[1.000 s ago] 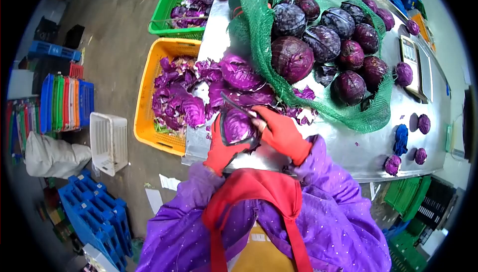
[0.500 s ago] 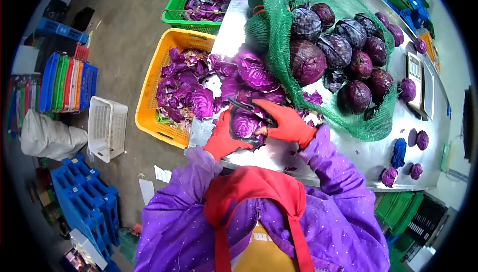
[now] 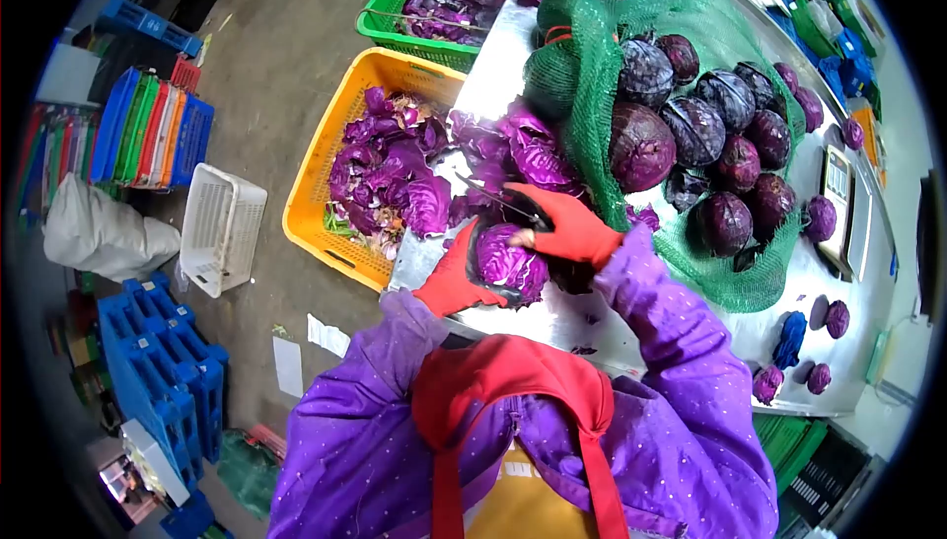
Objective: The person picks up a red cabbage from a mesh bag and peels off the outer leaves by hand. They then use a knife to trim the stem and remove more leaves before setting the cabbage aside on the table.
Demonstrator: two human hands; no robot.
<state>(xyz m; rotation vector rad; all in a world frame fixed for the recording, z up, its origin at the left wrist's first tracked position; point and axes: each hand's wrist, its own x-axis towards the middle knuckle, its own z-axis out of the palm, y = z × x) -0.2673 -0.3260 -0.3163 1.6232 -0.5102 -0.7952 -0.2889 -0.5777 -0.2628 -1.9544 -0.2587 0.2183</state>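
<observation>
"Cabbage [image 3: 511, 265] first: where does it sit from the yellow crate [image 3: 311, 189]?"

"Just to the right of it, over the near edge of the desk [image 3: 498, 66], between the 2 gloved hands."

"Which hand is nearer?"

"Both are right at it. The left hand [image 3: 456, 275] cups the side facing the yellow crate, fingers curled round and under. The right hand [image 3: 570, 231] is on the side away from that crate, closed on a knife [image 3: 493, 195]."

"And the blade?"

"It slants over the far side of the cabbage, tip toward the yellow crate. Whether the edge touches, I can't tell."

"Long axis?"

"None I can make out; it looks roundish."

"What's around?"

"Loose leaves [image 3: 538, 149] beyond it, beside the yellow crate, and a green mesh bag [image 3: 725, 287] of cabbages farther right from that crate."
</observation>
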